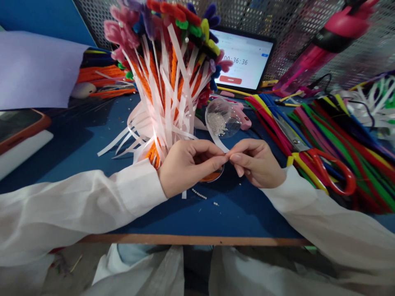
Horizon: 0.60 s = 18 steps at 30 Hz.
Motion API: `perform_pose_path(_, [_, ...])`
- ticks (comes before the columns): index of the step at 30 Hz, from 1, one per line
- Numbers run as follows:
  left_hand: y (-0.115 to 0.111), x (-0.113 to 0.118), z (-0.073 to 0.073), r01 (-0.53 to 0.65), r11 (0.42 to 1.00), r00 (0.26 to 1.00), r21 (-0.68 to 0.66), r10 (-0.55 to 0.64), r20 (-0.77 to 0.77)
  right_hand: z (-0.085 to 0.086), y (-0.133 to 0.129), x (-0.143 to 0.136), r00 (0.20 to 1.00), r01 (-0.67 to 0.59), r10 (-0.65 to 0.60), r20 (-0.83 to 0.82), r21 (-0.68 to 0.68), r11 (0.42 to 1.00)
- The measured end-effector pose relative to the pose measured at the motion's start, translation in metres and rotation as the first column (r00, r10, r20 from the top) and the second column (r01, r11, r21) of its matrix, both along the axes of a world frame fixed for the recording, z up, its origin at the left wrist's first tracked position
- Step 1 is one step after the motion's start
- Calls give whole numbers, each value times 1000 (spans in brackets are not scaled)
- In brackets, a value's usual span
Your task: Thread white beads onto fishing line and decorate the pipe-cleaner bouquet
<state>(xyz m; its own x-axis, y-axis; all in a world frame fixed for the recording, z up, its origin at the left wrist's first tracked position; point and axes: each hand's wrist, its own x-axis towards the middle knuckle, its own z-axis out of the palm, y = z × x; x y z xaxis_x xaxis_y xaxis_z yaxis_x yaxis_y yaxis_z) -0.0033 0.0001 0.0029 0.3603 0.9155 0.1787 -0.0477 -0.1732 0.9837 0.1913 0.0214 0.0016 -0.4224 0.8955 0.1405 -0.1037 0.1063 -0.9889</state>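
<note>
My left hand (194, 164) and my right hand (257, 162) meet with fingertips pinched together. A white ribbon (220, 144) runs into the pinch from behind; its end is hidden by the fingers. Just behind them, a clear plastic cup (230, 119) lies tilted with small pearl beads (217, 124) in it. Close to my left hand stands a bouquet of pipe-cleaner flowers (175, 24) with orange stems and trailing white ribbons (168, 107). In front of the hands, a short row of beads (199, 193) and a few loose beads (215, 203) lie on the table.
Orange-handled scissors (335, 170) rest on bundles of coloured pipe cleaners (348, 139) at right. A pink glue gun (243, 116), a tablet with a timer (243, 57) and a pink bottle (321, 49) stand behind. Purple paper (37, 70) and a phone (21, 127) are at left.
</note>
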Motion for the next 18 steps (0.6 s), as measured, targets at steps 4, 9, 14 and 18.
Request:
perform_pose_path(4, [-1, 0, 0, 9, 1000, 1000, 4, -9, -2, 1, 0, 0, 1000, -5, 5, 22, 19, 1000])
perform_pose_path(9, [-3, 2, 4, -18, 1000, 1000, 7, 18, -4, 2, 13, 10, 943, 140, -212, 258, 270, 952])
perform_pose_path(14, [-3, 2, 7, -26, 1000, 1000, -3, 26, -6, -3, 37, 21, 533, 33, -635, 560, 736, 677])
perform_pose_path(18, [-3, 2, 6, -28, 1000, 1000, -13, 28, 5, -9, 48, 21, 281, -124, -718, 637, 766, 631])
